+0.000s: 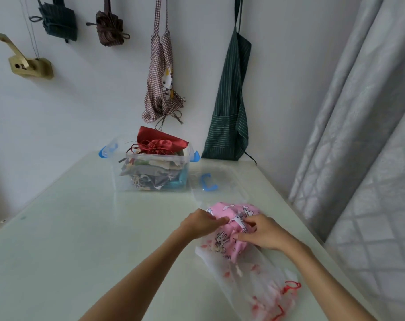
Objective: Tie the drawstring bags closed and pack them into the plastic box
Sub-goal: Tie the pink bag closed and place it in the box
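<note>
A pink drawstring bag (pixel 229 212) printed with white rabbits lies on the table at centre right. My left hand (pixel 201 222) pinches its top edge from the left. My right hand (pixel 264 232) grips the gathered cloth from the right. Under the pink bag and toward me lies a sheer white bag (pixel 257 279) with red marks and a red cord. The clear plastic box (pixel 150 179) with blue latches stands farther back, filled with several cloth bags. A tied red satin bag (pixel 160 144) sits on top of that pile.
The box's clear lid (pixel 220 184) with a blue handle lies flat to the right of the box. Aprons and cloth bundles hang on the wall behind. A grey curtain (pixel 359 135) hangs along the table's right edge (pixel 312 237).
</note>
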A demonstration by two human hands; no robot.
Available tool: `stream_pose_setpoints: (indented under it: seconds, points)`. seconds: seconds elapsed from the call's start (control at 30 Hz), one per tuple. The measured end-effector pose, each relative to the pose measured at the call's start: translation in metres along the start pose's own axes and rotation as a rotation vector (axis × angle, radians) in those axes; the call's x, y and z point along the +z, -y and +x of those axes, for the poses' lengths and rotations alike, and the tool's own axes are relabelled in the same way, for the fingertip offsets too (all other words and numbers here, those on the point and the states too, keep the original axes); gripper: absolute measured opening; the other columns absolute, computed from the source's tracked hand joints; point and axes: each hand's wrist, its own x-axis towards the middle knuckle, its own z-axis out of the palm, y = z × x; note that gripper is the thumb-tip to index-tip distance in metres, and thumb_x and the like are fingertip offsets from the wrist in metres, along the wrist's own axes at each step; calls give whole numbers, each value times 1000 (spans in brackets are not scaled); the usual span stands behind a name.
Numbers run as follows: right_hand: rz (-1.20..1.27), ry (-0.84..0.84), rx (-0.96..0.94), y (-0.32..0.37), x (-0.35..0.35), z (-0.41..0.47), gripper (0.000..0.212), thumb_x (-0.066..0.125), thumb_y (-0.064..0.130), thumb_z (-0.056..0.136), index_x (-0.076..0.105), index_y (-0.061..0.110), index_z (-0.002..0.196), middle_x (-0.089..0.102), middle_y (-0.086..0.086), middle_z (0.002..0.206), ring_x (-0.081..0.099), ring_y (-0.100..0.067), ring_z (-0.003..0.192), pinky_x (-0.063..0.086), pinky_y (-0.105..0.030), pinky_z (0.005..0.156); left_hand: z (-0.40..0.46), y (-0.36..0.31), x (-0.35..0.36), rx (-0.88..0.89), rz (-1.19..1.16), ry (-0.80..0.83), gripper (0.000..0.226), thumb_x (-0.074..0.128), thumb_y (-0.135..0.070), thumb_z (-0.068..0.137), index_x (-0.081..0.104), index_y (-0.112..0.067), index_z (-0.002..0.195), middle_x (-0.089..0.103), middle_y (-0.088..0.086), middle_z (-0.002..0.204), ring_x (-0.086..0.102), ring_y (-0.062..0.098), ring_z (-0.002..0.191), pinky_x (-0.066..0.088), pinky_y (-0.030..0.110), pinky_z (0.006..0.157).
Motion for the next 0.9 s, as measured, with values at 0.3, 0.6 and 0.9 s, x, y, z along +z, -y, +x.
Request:
stream_pose_setpoints:
  seconds: [0.3, 0.6, 0.9]
  points:
    - [360, -488, -259, 64, -24, 35, 25, 69, 5, 80, 72, 19, 101, 69, 7, 85, 63, -1, 77, 54, -21, 63, -8, -10, -64, 202, -623, -110, 29, 34, -12, 100, 62, -8, 93, 69, 2, 91, 65, 15, 87, 52, 24, 77]
    - [355, -91, -268, 146, 33, 94, 25, 66, 24, 84, 62, 14, 107, 68, -3, 96, 66, -19, 84, 55, -33, 72, -20, 61, -133, 49, -613, -262, 23, 38, -9, 100, 61, -10, 103, 63, 6, 104, 58, 16, 91, 50, 25, 76]
    - [521, 36, 73, 112, 79, 102, 22, 49, 21, 92, 62, 15, 76, 64, -3, 69, 60, -14, 56, 41, -19, 50, -22, 129, -118, -109, 3, -467, 33, 49, -41, 94, 63, -14, 106, 66, -1, 106, 63, 24, 96, 45, 29, 74]
